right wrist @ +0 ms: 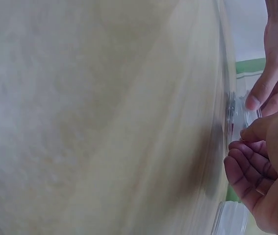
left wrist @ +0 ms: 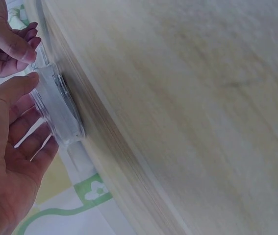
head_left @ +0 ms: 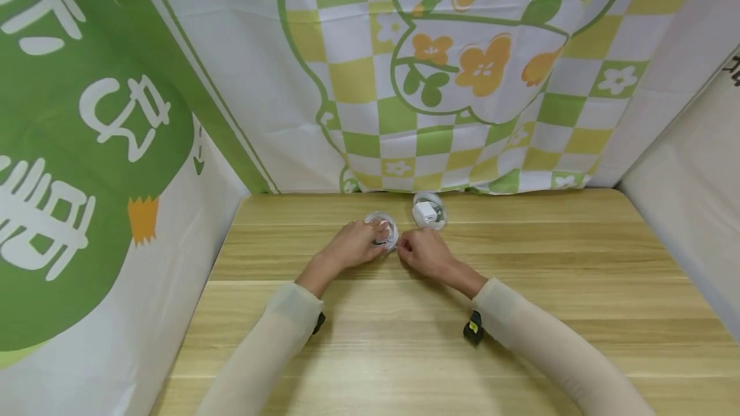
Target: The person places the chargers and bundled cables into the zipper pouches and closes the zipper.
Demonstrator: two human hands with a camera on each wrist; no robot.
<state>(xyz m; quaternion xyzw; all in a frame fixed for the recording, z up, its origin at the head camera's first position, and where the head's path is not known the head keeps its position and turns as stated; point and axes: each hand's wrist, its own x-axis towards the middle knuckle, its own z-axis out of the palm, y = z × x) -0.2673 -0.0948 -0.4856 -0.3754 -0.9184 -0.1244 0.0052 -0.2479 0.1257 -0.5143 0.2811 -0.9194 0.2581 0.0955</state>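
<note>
A round, clear plastic case [head_left: 388, 230] with something pale inside stands near the back of the wooden table. My left hand [head_left: 360, 242] holds it from the left; in the left wrist view its thumb lies on the case [left wrist: 59, 110] and its fingers are behind. At the right edge of the case, my right hand [head_left: 426, 252] pinches with thumb and forefinger. The fingertips hide whatever lies between them. Just behind the right hand sits a second round clear case [head_left: 440, 217] with a white charger plug [head_left: 424, 212] showing in it.
The wooden table [head_left: 393, 352] runs back to a printed cloth [head_left: 370, 114] with green and yellow checks. A green and white cloth [head_left: 69, 146] hangs on the left, and a pale one [head_left: 694, 165] on the right.
</note>
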